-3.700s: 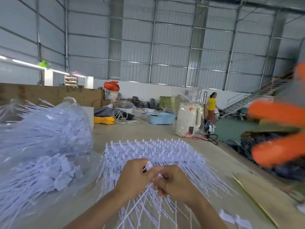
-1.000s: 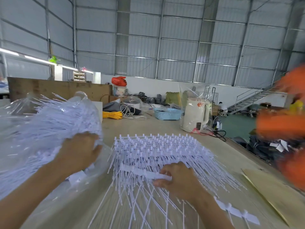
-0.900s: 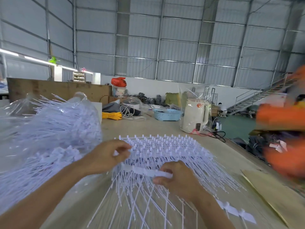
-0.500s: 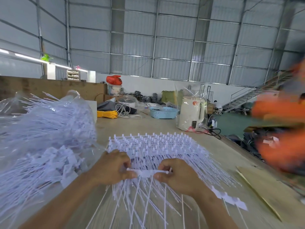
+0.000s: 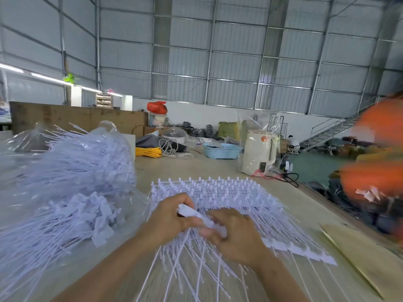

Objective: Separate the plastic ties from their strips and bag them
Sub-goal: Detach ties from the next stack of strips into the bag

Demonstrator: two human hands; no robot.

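A long bench (image 5: 209,168) with a smooth pale wooden top runs away toward a corrugated metal wall; along its left edge slumps a big clear plastic bag (image 5: 54,192), crinkled and glossy, stuffed with thin white plastic ties whose flat square heads heap near its mouth. In the middle of the bench, toward the near edge, lies a stack of tie strips (image 5: 218,192), a bristling lattice of slim white rods with small knobbed ends standing in rows along the far side. A cream kettle (image 5: 258,153) wrapped in clear film stands by the right edge, a perforated blue basket (image 5: 220,151) and a coil of yellow cord (image 5: 148,151) farther back. Over the stack, the left hand (image 5: 168,216) and right hand (image 5: 237,236) both curl their fingers round one flat white strip (image 5: 194,213), gripping it between them, its thin ties hanging down toward the near edge
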